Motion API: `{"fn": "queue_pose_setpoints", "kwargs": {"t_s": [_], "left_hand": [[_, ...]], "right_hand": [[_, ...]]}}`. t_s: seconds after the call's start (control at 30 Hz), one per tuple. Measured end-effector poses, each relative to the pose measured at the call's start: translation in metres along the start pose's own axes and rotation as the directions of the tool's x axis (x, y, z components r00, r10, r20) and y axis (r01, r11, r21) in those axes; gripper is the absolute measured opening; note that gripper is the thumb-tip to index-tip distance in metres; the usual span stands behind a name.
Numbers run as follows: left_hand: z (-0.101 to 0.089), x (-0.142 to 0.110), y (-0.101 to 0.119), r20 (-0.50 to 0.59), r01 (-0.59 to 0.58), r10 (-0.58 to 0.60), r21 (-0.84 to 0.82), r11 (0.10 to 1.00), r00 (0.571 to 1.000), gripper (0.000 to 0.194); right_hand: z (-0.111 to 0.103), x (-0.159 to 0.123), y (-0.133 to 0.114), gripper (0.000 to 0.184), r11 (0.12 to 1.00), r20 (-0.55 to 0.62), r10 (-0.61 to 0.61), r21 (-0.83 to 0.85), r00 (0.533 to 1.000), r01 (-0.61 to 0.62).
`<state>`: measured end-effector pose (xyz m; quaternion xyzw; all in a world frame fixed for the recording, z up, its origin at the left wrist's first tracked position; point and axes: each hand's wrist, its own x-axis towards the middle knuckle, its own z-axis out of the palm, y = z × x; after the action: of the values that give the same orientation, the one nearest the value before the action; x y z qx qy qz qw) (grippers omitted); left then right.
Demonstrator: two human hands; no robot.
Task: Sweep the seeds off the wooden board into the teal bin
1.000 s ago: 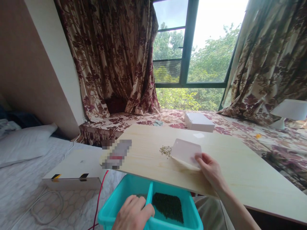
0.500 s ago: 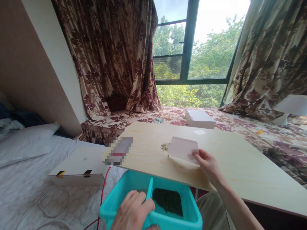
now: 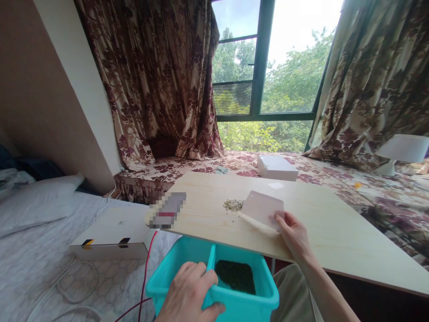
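Right hand (image 3: 295, 232) pinches translucent scraper (image 3: 262, 208)
Granules (image 3: 233, 205) lie at the scraper's nine o'clock; left hand (image 3: 192, 284) grips teal divided bin (image 3: 248, 300) around seven.

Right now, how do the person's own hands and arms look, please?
The left hand and right hand are bare: no gloves, no rings visible. The right forearm shows no sleeve, watch or bracelet. The left forearm is out of view.

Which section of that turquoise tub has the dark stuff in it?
The section right of the divider. A dark heap lies in it; the left section, partly hidden by the left hand, shows none.
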<state>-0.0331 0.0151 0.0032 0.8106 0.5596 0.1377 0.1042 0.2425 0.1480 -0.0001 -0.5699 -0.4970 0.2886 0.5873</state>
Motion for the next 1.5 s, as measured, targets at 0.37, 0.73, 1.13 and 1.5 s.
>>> {"fn": "queue_pose_setpoints", "kwargs": {"t_s": [0.37, 0.73, 1.13, 1.5], "left_hand": [[-0.004, -0.005, 0.007, -0.055, 0.014, -0.015, -0.028, 1.000, 0.998, 0.023], [-0.011, -0.010, 0.010, -0.064, 0.030, -0.031, -0.006, 1.000, 0.997, 0.021], [-0.015, -0.014, 0.005, -0.053, 0.058, -0.057, 0.002, 0.998, 0.997, 0.018], [-0.011, -0.016, -0.006, -0.064, 0.057, -0.059, -0.039, 0.998, 0.996, 0.023]], "right_hand": [[-0.001, -0.003, -0.002, 0.031, 0.997, 0.126, -0.067, 0.031, 0.990, 0.064], [0.001, -0.006, -0.006, 0.034, 0.993, 0.199, -0.095, 0.093, 0.975, 0.078], [0.000, -0.014, -0.015, 0.034, 0.996, 0.462, -0.056, 0.085, 0.885, 0.019], [0.034, 0.005, -0.013, 0.030, 0.991, 0.232, -0.112, 0.102, 0.966, 0.090]]}}
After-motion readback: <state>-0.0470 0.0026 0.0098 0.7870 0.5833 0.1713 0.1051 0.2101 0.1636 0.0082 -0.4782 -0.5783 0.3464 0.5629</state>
